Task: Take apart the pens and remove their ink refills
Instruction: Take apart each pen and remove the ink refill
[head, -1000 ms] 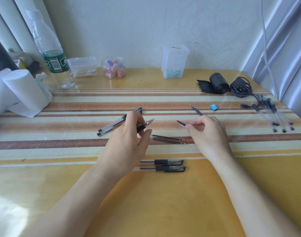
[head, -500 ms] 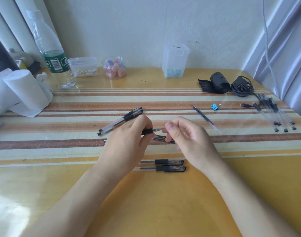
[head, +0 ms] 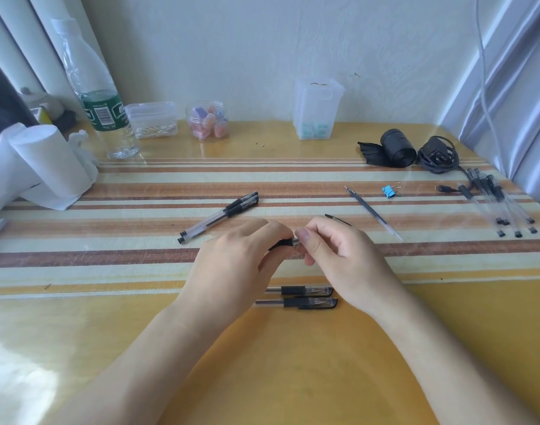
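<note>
Left hand [head: 232, 265] and right hand [head: 339, 256] meet fingertip to fingertip, fingers curled, pinching.

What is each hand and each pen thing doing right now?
Held pen, uncapped, held in the air.
Left hand, grips the held pen's black grip.
Right hand, pinches the held pen's metal tip.
Two near pens, capped, lying side by side.
Two far pens, capped, lying side by side.
Loose refill, out of a pen, lying flat.
Clear barrels, bunched at the right, lying flat.
</note>
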